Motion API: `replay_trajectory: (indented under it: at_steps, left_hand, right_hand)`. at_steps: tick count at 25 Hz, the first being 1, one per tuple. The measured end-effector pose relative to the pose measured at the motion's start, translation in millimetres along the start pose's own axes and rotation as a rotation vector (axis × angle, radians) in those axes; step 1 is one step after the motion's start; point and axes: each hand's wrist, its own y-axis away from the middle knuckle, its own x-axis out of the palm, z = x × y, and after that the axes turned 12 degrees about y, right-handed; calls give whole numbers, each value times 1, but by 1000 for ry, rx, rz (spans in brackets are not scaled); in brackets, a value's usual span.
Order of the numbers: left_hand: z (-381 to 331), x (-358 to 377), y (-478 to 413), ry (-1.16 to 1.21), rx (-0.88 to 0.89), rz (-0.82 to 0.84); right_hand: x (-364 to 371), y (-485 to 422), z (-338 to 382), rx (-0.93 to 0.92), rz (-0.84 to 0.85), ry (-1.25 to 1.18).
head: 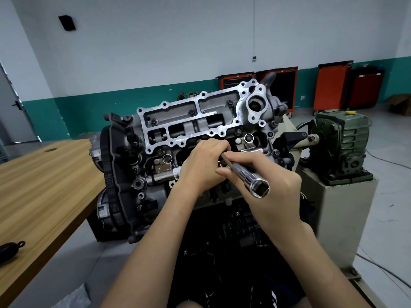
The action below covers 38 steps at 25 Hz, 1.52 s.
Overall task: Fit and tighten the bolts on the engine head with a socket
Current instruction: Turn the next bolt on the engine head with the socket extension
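Two bare forearms rise from the bottom of the frame and meet at centre, over an engine head mounted on a stand. The left hand curls palm-down, its grip closed around the thin far end of a socket tool. The right hand pinches the chrome shaft from below, thumb along it. The tool's long axis runs diagonally, from upper left to lower right, with its open hollow end facing the camera. Dark bolts sit in the head's silver frame, upper centre. A wooden worktop fills the left; a green gearbox stands at right.
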Motion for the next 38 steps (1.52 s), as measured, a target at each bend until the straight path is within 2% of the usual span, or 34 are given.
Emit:
replay_trajectory:
  at_steps: [4, 9, 14, 20, 25, 30, 33, 35, 38]
  left_hand:
    - [-2, -2, 1, 68, -41, -22]
    - [0, 0, 0, -27, -5, 9]
    - [1, 0, 0, 33, -55, 11]
    - [4, 2, -1, 9, -23, 15]
    - [-3, -4, 1, 53, -71, 25]
    - [-4, -3, 1, -3, -18, 36]
    - [-4, -3, 1, 77, -72, 17]
    - [-5, -4, 1, 43, -58, 31]
    - [-5, -3, 2, 0, -12, 21]
  right_hand:
    - [3, 5, 2, -49, 107, -58]
    - [0, -1, -1, -8, -8, -14]
    - [3, 4, 2, -62, 113, -73]
    - [-1, 0, -1, -40, 12, -21]
    - [4, 4, 2, -84, 131, -66]
    - [3, 0, 0, -20, 17, -30]
    - [5, 4, 2, -72, 57, -60]
    - [5, 3, 1, -91, 85, -44]
    - [2, -2, -3, -49, 26, 26]
